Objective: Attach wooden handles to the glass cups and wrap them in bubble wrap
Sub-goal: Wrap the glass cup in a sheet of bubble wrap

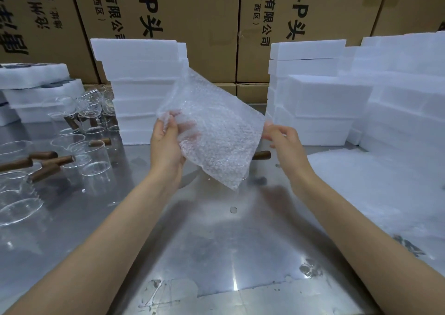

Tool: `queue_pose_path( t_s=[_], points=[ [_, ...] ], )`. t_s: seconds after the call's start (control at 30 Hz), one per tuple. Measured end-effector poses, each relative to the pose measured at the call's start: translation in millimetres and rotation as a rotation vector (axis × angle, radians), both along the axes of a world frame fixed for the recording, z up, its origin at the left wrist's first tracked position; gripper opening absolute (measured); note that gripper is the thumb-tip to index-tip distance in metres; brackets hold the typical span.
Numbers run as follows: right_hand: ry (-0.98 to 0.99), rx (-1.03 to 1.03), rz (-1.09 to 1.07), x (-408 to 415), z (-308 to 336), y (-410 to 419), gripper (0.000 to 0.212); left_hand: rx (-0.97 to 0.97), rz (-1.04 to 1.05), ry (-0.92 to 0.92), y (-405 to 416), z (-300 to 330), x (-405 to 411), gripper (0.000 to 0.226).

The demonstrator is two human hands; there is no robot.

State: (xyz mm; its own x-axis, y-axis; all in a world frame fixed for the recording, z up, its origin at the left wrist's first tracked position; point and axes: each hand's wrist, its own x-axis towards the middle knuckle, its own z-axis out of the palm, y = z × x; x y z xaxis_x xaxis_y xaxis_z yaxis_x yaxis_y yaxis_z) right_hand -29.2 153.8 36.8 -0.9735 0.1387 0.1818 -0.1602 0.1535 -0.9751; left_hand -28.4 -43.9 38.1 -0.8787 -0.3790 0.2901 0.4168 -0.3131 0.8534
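Bare steel table nearest me; both forearms reach out over it; left hand grips the left edge of a bubble wrap sheet, thumb in front, fingers curled behind the film; right hand pinches its right corner between thumb and fingertips; sheet hangs in the air above mid-table, tilted, lower corner drooping. Wrap is light, floppy and slick, so I'd hold it by edges and corners, taut. A wooden handle pokes out behind the sheet; I guess it's on the cup to wrap, glass hidden. Left of me, glass cups with handles fitted stand grouped; brittle, thin-walled; grab by the body, not the rim. Flat white sheets lie right; foam block stacks farther; cartons at the back.
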Motion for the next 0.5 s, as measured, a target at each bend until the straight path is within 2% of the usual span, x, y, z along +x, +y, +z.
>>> queue_pose_path(
  t_s=[0.07,0.17,0.27,0.37,0.43,0.5],
  points=[
    [-0.027,-0.105,0.091,-0.1,1.8,-1.5,0.042,0.035,-0.002,-0.032,-3.5,-3.3,-1.6,0.019],
    [-0.078,-0.271,0.311,2.6,3.2,-2.5,0.011,0.051,-0.015,-0.089,-4.4,-7.8,-4.0,0.02],
    [-0.139,-0.283,0.412,3.1,0.4,-2.4,0.011,0.007,-0.001,-0.121,-4.7,-11.1,-6.7,0.019],
    [-0.089,-0.24,0.359,3.3,-2.8,-3.2,0.01,-0.315,0.177,-0.157,-2.4,-11.1,-6.5,0.007],
    [-0.001,-0.186,0.275,5.0,-3.7,-5.0,0.006,-0.501,0.322,-0.108,-0.7,-13.3,-5.6,0.044],
    [0.08,-0.115,0.18,5.7,-5.1,-7.1,0.014,-0.635,0.401,0.018,4.0,-12.8,0.2,0.073]
  ],
)
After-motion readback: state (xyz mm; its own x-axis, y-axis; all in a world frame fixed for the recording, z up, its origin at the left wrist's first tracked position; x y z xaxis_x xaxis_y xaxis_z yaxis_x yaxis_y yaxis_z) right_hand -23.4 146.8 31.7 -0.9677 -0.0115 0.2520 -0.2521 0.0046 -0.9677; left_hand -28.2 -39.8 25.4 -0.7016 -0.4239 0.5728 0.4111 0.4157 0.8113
